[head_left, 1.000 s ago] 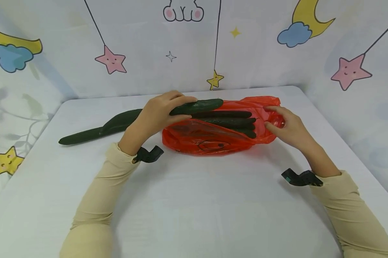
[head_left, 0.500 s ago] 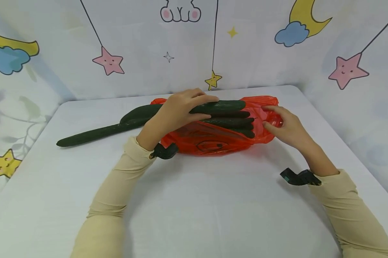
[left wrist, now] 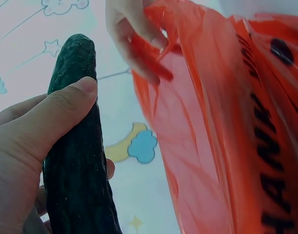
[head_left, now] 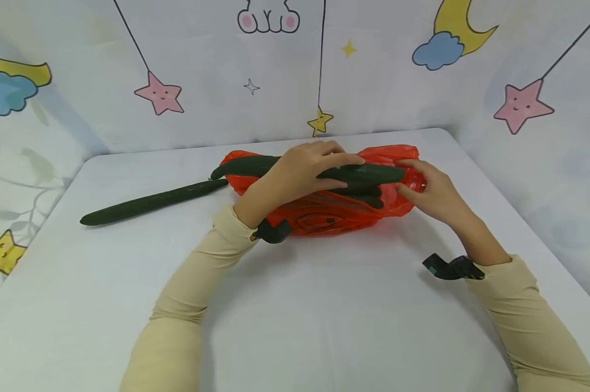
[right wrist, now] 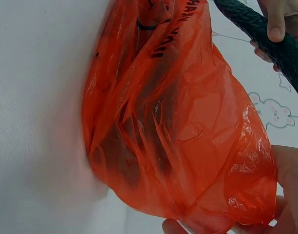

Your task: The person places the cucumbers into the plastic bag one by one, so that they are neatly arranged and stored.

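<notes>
My left hand (head_left: pixel 297 171) grips a long dark green cucumber (head_left: pixel 378 173) around its middle, thumb along one side in the left wrist view. The cucumber lies lengthwise over the mouth of a red plastic bag (head_left: pixel 319 222), its right tip near the fingers of my right hand (head_left: pixel 437 193). That hand holds the bag's right edge between thumb and fingers. More cucumbers (head_left: pixel 368 199) lie inside, partly covered by the held one and the bag's front wall. Black lettering runs over the bag (right wrist: pixel 217 112) in the right wrist view, where dark shapes show through the thin plastic.
Another cucumber (head_left: pixel 153 204) lies on the white table (head_left: pixel 324 305), left of the bag. Behind the table hangs a pale backdrop (head_left: pixel 202 65) printed with stars, moons and clouds. A dark wrist device (head_left: pixel 454 268) is at the right cuff.
My left hand has carried its cucumber rightward, from partly overlapping the cucumber on the table to over the bag's opening. My right hand keeps its hold on the bag. The view has shifted slightly.
</notes>
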`<state>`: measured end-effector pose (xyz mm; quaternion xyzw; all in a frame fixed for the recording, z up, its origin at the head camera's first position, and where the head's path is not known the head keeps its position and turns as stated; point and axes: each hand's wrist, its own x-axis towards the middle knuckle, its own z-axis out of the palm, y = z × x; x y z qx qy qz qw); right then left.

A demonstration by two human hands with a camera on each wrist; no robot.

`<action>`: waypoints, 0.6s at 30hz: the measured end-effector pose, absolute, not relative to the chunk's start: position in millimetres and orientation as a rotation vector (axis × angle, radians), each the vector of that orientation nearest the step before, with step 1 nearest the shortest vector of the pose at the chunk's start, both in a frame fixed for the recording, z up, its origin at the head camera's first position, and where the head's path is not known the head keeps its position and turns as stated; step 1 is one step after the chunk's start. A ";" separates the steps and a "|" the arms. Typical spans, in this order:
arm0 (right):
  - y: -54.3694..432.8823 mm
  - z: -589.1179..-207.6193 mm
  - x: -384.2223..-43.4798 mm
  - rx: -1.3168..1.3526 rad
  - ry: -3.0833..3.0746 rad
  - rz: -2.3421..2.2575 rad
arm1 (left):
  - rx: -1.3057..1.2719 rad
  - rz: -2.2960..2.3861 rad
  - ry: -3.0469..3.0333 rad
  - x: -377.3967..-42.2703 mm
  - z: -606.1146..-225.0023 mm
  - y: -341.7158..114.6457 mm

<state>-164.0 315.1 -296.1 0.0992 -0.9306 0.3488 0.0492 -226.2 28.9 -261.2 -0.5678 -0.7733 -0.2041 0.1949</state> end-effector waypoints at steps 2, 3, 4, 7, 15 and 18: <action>315.0 -296.3 -164.8 0.316 -2.833 1.059 | -1.604 -0.563 -2.161 -226.0 -261.6 33.7; 315.3 -296.2 -164.5 0.315 -2.835 1.054 | -1.613 -0.561 -2.152 -226.0 -261.8 36.6; 315.8 -296.1 -164.0 0.312 -2.837 1.048 | -1.620 -0.557 -2.146 -226.0 -261.8 39.7; 318.0 -295.3 -161.3 0.283 -2.844 1.050 | -1.645 -0.547 -2.127 -226.9 -262.4 49.3; 316.9 -294.6 -162.9 0.289 -2.840 1.107 | -1.676 -0.569 -2.068 -231.4 -272.9 62.4; 315.3 -294.5 -164.6 0.294 -2.845 1.101 | -1.676 -0.573 -2.083 -232.8 -277.2 63.8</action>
